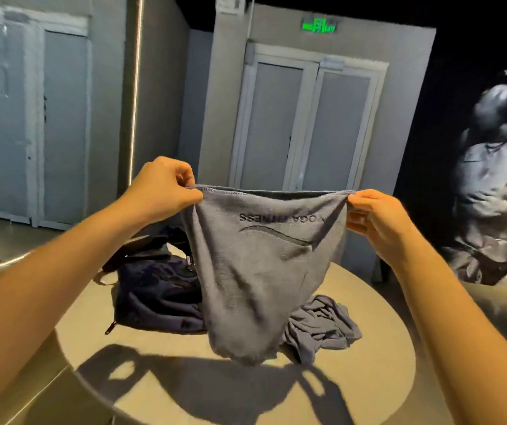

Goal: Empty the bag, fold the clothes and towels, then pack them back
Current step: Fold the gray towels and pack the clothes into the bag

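Observation:
A grey towel (261, 271) with dark embroidered lettering hangs in the air above the round table (378, 357). My left hand (163, 188) pinches its upper left corner. Its upper right corner is pinched by my right hand (374, 219), so the top edge is stretched between both. The lower end droops to a point just over the table. Behind the towel, on the left of the table, lies a dark navy bag (154, 289), slumped with a zip pull showing. A crumpled grey cloth (322, 329) lies on the table at the right, partly hidden by the towel.
Another person (497, 191) stands close at the right, beyond the table. Grey double doors (307, 127) under a green exit sign are straight ahead, with more doors on the left wall. The table's front part carries only the shadow of my arms and the towel.

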Tool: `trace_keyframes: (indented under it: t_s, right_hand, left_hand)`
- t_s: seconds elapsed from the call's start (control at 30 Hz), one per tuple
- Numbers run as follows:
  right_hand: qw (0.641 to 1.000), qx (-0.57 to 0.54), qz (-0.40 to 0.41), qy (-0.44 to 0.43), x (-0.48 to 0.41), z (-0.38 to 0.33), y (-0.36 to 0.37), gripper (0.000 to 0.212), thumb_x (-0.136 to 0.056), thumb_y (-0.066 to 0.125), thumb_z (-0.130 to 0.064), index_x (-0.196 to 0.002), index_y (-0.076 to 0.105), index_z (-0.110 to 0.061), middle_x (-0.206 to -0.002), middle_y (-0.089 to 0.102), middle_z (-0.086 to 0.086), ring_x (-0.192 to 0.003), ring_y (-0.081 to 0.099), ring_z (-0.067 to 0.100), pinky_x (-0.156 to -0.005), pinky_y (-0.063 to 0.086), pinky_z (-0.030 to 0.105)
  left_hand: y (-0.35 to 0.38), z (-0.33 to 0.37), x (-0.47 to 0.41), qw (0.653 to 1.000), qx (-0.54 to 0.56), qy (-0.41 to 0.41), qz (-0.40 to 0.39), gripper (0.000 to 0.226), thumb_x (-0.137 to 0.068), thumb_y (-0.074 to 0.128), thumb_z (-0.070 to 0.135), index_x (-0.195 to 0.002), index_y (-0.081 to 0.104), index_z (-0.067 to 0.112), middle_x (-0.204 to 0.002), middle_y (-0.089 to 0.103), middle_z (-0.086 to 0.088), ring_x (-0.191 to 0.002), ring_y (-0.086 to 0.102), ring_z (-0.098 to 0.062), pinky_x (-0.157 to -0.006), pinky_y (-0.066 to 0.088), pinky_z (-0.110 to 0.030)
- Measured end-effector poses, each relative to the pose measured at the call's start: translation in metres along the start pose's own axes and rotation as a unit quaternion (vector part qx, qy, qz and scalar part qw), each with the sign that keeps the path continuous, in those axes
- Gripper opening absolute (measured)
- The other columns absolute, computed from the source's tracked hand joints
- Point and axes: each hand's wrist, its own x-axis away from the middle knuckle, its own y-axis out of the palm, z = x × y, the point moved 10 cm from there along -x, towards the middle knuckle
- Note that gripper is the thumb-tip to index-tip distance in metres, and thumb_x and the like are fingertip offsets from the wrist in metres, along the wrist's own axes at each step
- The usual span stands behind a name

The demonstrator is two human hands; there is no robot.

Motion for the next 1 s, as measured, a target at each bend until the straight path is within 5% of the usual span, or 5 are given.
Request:
trace_keyframes:
  t_s: [0.13, 0.3, 0.4, 0.8, 1.0]
  right_hand:
    - [0.974, -0.013, -0.226, -0.006, 0.038, -0.038, 0.043, 0.013, -0.100, 0.055, -0.016, -0.098, 0.060, -0.004, -0.089, 0.068, 0.007, -0.075, 0.067, 0.015, -0.062, 0.056, 0.024]
    - [0.989, 0.131, 0.041, -0.059, 0.016, -0.035, 0.008, 0.008, -0.099, 0.062, -0.008, -0.099, 0.069, -0.004, -0.086, 0.069, 0.016, -0.072, 0.066, 0.023, -0.051, 0.056, 0.023]
    - [0.994, 0.065, -0.076, -0.037, 0.020, -0.032, 0.027, 0.018, -0.101, 0.060, -0.012, -0.108, 0.072, -0.001, -0.093, 0.074, 0.013, -0.078, 0.071, 0.021, -0.061, 0.059, 0.027]
    - [0.969, 0.210, 0.016, -0.131, 0.018, -0.044, 0.012, 0.019, -0.099, 0.065, -0.016, -0.109, 0.074, -0.002, -0.096, 0.075, 0.016, -0.083, 0.074, 0.027, -0.072, 0.064, 0.035]
    - [0.962, -0.004, -0.272, -0.023, 0.056, -0.055, 0.051, 0.014, -0.096, 0.059, -0.010, -0.095, 0.069, 0.000, -0.077, 0.067, 0.008, -0.060, 0.058, 0.013, -0.050, 0.045, 0.019]
  left_hand:
    - [-0.012, -0.016, -0.001, 0.999, -0.006, -0.029, -0.022, 0.012, -0.081, 0.077, 0.012, -0.072, 0.069, 0.013, -0.066, 0.068, -0.003, -0.062, 0.057, -0.013, -0.061, 0.043, -0.027]
    - [-0.029, -0.022, -0.001, 0.999, 0.007, -0.036, -0.009, 0.010, -0.082, 0.079, 0.011, -0.074, 0.072, 0.013, -0.072, 0.071, -0.006, -0.072, 0.065, -0.021, -0.072, 0.054, -0.038]
    - [-0.035, -0.026, -0.001, 0.999, -0.010, -0.047, -0.001, 0.010, -0.082, 0.077, 0.008, -0.074, 0.072, 0.012, -0.072, 0.071, -0.007, -0.071, 0.065, -0.021, -0.063, 0.051, -0.032]
    - [-0.039, -0.047, -0.001, 0.992, -0.075, -0.098, 0.024, 0.014, -0.080, 0.080, 0.013, -0.070, 0.071, 0.018, -0.072, 0.070, 0.001, -0.077, 0.065, -0.019, -0.070, 0.052, -0.036]
    - [-0.047, -0.055, 0.002, 0.991, 0.039, -0.112, 0.065, 0.017, -0.078, 0.078, -0.001, -0.071, 0.070, 0.012, -0.069, 0.072, -0.008, -0.072, 0.072, -0.024, -0.065, 0.059, -0.033]
